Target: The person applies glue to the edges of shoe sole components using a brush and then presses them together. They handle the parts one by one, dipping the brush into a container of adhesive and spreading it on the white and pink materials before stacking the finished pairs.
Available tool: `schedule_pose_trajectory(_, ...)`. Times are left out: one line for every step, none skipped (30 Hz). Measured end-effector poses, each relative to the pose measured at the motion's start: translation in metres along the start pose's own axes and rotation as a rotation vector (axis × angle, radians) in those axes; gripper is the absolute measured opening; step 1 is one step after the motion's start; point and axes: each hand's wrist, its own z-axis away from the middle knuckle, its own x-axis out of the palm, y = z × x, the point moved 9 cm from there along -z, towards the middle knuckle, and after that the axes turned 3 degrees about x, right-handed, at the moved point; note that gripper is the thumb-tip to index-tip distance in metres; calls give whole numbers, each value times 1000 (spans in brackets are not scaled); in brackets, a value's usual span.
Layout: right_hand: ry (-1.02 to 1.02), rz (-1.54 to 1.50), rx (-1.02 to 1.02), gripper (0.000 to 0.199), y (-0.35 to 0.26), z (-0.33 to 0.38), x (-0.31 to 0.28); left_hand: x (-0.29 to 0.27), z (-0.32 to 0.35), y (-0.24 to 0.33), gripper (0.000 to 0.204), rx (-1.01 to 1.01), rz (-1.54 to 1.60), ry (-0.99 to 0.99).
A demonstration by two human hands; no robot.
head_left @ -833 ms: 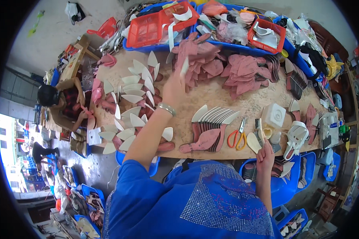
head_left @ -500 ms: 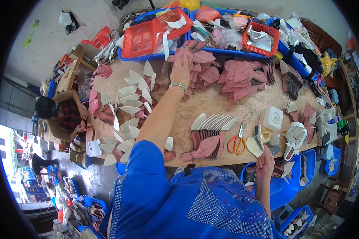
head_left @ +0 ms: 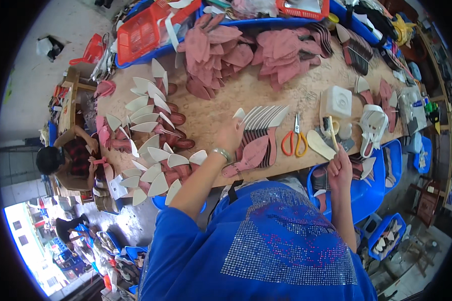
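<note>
My left hand (head_left: 230,134) is at the near middle of the wooden table (head_left: 221,108), pinching a white pointed shoe piece (head_left: 239,113) at the left end of a fanned row of white and pink pieces (head_left: 262,123). At the table's near right edge, my right hand (head_left: 339,164) grips a thin wooden stick (head_left: 331,133) that points up toward a small pot (head_left: 342,131) beside a white square container (head_left: 336,100). Orange-handled scissors (head_left: 294,143) and a white insole (head_left: 319,145) lie between the two hands.
Piles of pink shoe pieces (head_left: 213,47) fill the far side of the table. White-tipped pieces (head_left: 150,108) are spread over its left part. A red basket (head_left: 144,31) sits at the back, and blue bins (head_left: 374,175) stand at my right. Another person (head_left: 60,158) sits at the left end.
My left hand has drawn back from the far pink pile to the fanned row near me. My right hand has stayed at the table's edge with the stick.
</note>
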Motion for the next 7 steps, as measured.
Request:
schedule_pose_trajectory(-5,-3,4,30,-1,-1,-3,13,14,5,30,-28,56,-47)
schedule_pose_trajectory(-10,-6,8,30,-2,-2,-7,24,25,9,32,-56,112,-94)
schedule_pose_trajectory(1,10,4,30,-3,-4,-8,29,32,12,34,-19,35,-84)
schedule_pose_trajectory(8,17,10,31,-2,-4,-12,34,39,16,37,20,-42,-74)
schedule_pose_trajectory(16,25,15,31,-1,-3,-18,39,44,20,40,61,-118,-65)
schedule_pose_trajectory(21,33,15,32,-2,-3,-24,46,48,11,45,-14,-137,-101)
schedule_pose_trajectory(41,53,20,34,-2,-3,-32,49,51,-2,51,-89,-155,-137)
